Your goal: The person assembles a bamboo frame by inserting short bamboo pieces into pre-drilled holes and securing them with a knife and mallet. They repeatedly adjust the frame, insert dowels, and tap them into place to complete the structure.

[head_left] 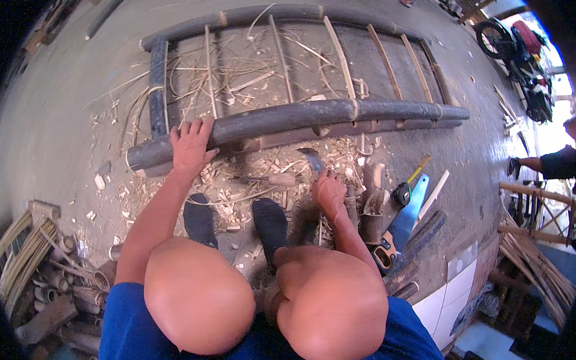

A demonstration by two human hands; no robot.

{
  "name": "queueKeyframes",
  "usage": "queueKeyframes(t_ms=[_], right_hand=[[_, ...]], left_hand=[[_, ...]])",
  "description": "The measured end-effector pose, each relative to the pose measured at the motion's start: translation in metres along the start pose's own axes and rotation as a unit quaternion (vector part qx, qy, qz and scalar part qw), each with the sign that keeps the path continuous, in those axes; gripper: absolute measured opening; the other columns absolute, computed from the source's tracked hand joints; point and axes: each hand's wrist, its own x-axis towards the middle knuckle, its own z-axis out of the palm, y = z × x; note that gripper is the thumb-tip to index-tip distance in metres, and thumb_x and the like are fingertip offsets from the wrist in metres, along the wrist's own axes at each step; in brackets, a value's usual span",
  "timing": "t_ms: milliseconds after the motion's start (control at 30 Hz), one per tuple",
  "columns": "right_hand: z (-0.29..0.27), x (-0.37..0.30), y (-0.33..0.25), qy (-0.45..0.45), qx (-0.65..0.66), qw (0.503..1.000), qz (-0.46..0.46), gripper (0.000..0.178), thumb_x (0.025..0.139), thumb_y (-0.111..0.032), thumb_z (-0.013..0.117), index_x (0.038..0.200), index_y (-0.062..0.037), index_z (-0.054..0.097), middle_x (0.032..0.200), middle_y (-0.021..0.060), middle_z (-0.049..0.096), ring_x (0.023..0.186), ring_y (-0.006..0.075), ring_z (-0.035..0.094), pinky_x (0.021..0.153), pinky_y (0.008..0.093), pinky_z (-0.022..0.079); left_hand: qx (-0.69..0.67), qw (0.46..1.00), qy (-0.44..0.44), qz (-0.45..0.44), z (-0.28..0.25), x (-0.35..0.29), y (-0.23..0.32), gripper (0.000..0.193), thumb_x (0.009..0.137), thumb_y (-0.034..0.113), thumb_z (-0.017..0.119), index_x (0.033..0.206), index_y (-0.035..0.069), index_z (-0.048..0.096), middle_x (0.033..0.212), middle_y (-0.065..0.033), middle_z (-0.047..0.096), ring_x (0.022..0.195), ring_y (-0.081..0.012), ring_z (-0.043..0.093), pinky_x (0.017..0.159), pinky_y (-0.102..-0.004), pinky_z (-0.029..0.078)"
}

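In front of me on the floor lies a dark bamboo frame [310, 113], built like a ladder with thin light slats [339, 57] between its poles. My left hand [193, 146] grips the near pole close to its left end, fingers over the top and thumb on my side. My right hand [330, 192] is closed round a knife whose curved blade [310, 158] points away from me, a little short of the pole. Between my hands a tool with a wooden handle [280, 179] lies among the shavings; its thin dark shaft points left.
Wood chips and strips litter the floor. At right lie a handsaw [407, 216], a tape measure [402, 193] and bamboo offcuts [372, 218]. Bamboo pieces [79, 302] are piled at left. Farther right are a motorcycle [512, 54] and another person's leg [531, 164].
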Motion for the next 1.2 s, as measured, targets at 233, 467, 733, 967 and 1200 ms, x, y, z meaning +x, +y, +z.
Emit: queueKeyframes(t_ms=[233, 467, 733, 967, 1200], right_hand=[[-0.014, -0.004, -0.006, 0.069, 0.048, 0.994, 0.069, 0.064, 0.083, -0.041, 0.073, 0.129, 0.002, 0.059, 0.111, 0.0271, 0.07, 0.101, 0.0455, 0.069, 0.09, 0.0538, 0.055], [-0.069, -0.016, -0.005, -0.01, 0.365, 0.912, 0.188, 0.051, 0.08, -0.03, 0.072, 0.119, 0.0006, 0.061, 0.107, 0.0243, 0.072, 0.104, 0.0374, 0.071, 0.09, 0.0487, 0.053], [-0.093, -0.044, -0.058, 0.064, 0.623, 0.778, 0.049, 0.025, 0.097, -0.017, 0.064, 0.116, -0.002, 0.062, 0.093, 0.0058, 0.068, 0.08, 0.0148, 0.065, 0.071, 0.0312, 0.052], [-0.065, -0.042, -0.125, -0.153, 0.531, 0.829, -0.088, 0.021, 0.093, -0.008, 0.053, 0.11, 0.0005, 0.061, 0.076, 0.0092, 0.068, 0.068, 0.0164, 0.066, 0.064, 0.036, 0.054], [-0.053, -0.028, -0.173, -0.116, 0.525, 0.842, -0.045, 0.026, 0.1, -0.019, 0.05, 0.105, 0.0039, 0.062, 0.073, 0.0143, 0.068, 0.067, 0.0262, 0.07, 0.065, 0.0425, 0.053]], left_hand=[[-0.025, 1.0, 0.012, -0.011, 0.003, -0.002, 0.001, 0.089, 0.075, 0.045, 0.086, 0.15, 0.021, 0.045, 0.136, -0.008, 0.055, 0.128, -0.0306, 0.05, 0.109, -0.0605, 0.033], [-0.011, 0.999, 0.027, -0.02, 0.011, 0.0, 0.002, 0.087, 0.075, 0.041, 0.086, 0.149, 0.021, 0.046, 0.138, -0.0035, 0.055, 0.132, -0.0285, 0.049, 0.108, -0.0693, 0.031], [-0.027, 0.999, 0.032, -0.02, 0.01, 0.001, 0.002, 0.08, 0.076, 0.04, 0.086, 0.145, 0.02, 0.049, 0.135, -0.0029, 0.058, 0.128, -0.0275, 0.054, 0.108, -0.0726, 0.03], [-0.03, 0.999, 0.03, -0.027, 0.009, 0.0, 0.005, 0.081, 0.074, 0.041, 0.087, 0.144, 0.02, 0.05, 0.132, -0.0028, 0.059, 0.127, -0.0267, 0.054, 0.108, -0.0729, 0.029], [-0.027, 0.998, 0.032, -0.037, 0.012, 0.002, 0.005, 0.082, 0.072, 0.044, 0.088, 0.141, 0.021, 0.052, 0.129, -0.0012, 0.06, 0.125, -0.0261, 0.055, 0.108, -0.0717, 0.03]])
